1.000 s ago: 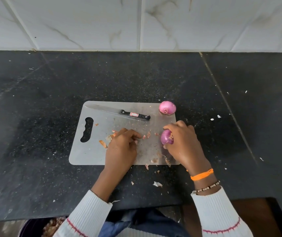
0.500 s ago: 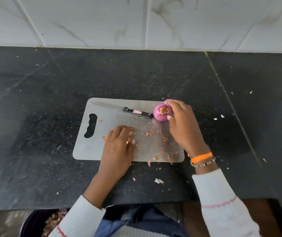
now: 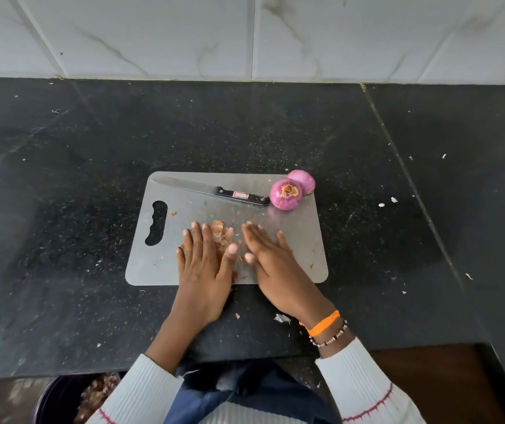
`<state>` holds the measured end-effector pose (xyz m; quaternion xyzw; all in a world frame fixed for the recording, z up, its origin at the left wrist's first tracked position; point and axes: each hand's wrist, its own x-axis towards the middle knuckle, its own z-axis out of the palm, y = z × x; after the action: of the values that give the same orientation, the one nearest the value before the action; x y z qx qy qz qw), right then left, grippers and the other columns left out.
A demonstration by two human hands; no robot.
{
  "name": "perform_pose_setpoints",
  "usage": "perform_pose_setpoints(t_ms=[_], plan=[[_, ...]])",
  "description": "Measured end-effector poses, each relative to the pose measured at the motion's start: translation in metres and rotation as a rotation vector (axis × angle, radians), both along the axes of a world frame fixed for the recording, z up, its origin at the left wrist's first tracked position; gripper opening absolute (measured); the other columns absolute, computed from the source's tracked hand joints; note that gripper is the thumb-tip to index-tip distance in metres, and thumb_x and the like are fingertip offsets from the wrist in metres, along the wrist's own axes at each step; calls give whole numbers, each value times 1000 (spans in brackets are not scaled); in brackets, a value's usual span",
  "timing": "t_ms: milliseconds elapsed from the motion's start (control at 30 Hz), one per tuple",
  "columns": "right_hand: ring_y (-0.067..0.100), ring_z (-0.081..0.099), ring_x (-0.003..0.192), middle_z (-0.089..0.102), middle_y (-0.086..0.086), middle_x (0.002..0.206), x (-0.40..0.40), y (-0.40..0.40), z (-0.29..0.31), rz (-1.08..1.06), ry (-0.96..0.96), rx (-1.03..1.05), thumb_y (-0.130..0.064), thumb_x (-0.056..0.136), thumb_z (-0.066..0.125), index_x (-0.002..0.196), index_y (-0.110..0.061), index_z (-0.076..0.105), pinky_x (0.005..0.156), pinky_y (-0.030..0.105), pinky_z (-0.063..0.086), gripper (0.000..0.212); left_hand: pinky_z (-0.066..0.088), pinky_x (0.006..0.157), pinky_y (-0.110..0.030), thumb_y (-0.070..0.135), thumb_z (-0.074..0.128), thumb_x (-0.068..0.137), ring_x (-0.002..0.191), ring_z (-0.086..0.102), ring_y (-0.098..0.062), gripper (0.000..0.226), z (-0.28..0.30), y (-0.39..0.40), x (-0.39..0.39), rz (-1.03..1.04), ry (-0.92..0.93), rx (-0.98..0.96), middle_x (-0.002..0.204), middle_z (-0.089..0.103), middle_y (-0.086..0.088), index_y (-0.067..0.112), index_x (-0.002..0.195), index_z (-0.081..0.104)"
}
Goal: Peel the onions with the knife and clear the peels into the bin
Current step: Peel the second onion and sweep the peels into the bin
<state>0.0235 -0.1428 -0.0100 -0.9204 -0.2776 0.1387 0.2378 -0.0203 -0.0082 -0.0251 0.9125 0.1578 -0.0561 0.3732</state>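
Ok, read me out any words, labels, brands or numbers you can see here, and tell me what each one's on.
Nothing here can be read.
Black-handled kitchen knife: a small white label with a red outline sits on the handle, but its print is too small and blurred to read.
Grey metal cutting board, two peeled purple onions, white marbled wall tiles: no text visible.

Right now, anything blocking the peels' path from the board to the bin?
Nothing visible. The peels lie on the board between the left hand and right hand. The bin sits below the counter's near edge, to the left; only bare counter lies between.
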Motion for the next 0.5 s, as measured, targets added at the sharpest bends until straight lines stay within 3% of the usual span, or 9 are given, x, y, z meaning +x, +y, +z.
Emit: perform_pose_setpoints(t_ms=[100,200,333,400,500], plan=[[16,2,146,8,6,158,-11,-18,7,-182,-149,-15,-19,101,34,150,-10,6,114,33,-16,56,-18,109,-27,76,-1,69,130,-30,-1,100,4,-6,-1,15,25,-26,156,-21,1,16,148,-10],[31,3,146,10,19,156,-27,-44,3,-437,-199,-305,-46,98,22,147,0,13,111,39,-16,69,-19,108,-27,77,-2,69,129,-31,-2,101,5,-9,-4,18,40,-37,155,-23,0,15,148,-11],[44,27,137,33,31,143,-43,-46,-10,-435,-145,-446,-65,90,6,134,13,39,110,51,3,96,-19,109,-28,72,4,84,130,-31,-2,87,5,-10,-4,10,51,-50,155,-23,0,16,147,-13],[43,21,139,28,29,147,-42,-31,-14,-351,-137,-421,-69,88,3,137,10,35,112,52,0,98,-19,110,-29,68,3,78,131,-30,-2,88,7,-10,-3,17,40,-87,155,-23,0,16,147,-13],[36,-10,143,-2,15,157,-37,-7,-12,-136,-117,-298,-73,84,-5,148,-4,11,112,53,-11,95,-16,112,-28,66,4,72,138,-24,-5,93,12,-8,-4,40,14,-155,157,-17,1,15,149,-8]])
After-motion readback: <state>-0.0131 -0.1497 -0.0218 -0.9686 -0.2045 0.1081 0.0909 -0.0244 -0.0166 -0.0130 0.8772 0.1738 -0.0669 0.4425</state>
